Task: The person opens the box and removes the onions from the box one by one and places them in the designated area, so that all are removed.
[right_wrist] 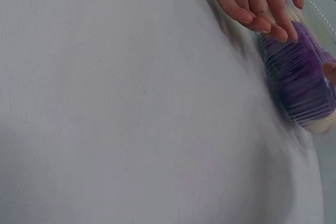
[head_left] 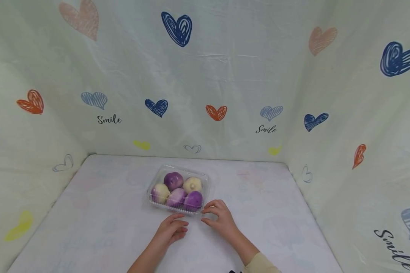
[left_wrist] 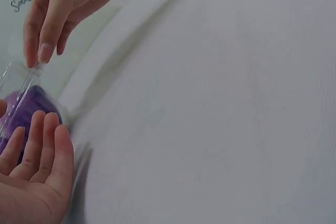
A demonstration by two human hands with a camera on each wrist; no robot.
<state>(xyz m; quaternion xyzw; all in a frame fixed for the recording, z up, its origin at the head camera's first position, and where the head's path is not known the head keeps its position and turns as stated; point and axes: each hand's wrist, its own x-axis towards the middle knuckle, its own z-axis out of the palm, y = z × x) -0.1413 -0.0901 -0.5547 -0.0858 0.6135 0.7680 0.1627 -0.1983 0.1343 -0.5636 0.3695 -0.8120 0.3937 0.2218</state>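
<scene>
A clear plastic clamshell box (head_left: 155, 175) sits on the table with several purple and whitish onions (head_left: 173, 181) inside. At the box's front edge is my left hand (head_left: 172, 229), its fingers loosely extended; the left wrist view shows that hand (left_wrist: 37, 174) palm up beside the box. My right hand (head_left: 220, 220) is at the front right corner, thumb and fingers bent but apart. In the left wrist view the right hand's fingertips (left_wrist: 46, 52) reach the box's rim; whether they touch it is unclear. Only a fingertip (right_wrist: 329, 72) of the right hand appears in the right wrist view.
A white cloth covers the table (head_left: 116, 204). Behind and on both sides hangs a pale curtain (head_left: 198, 76) printed with hearts and the word "Smile". The box stands near the middle of the table, apart from the curtain.
</scene>
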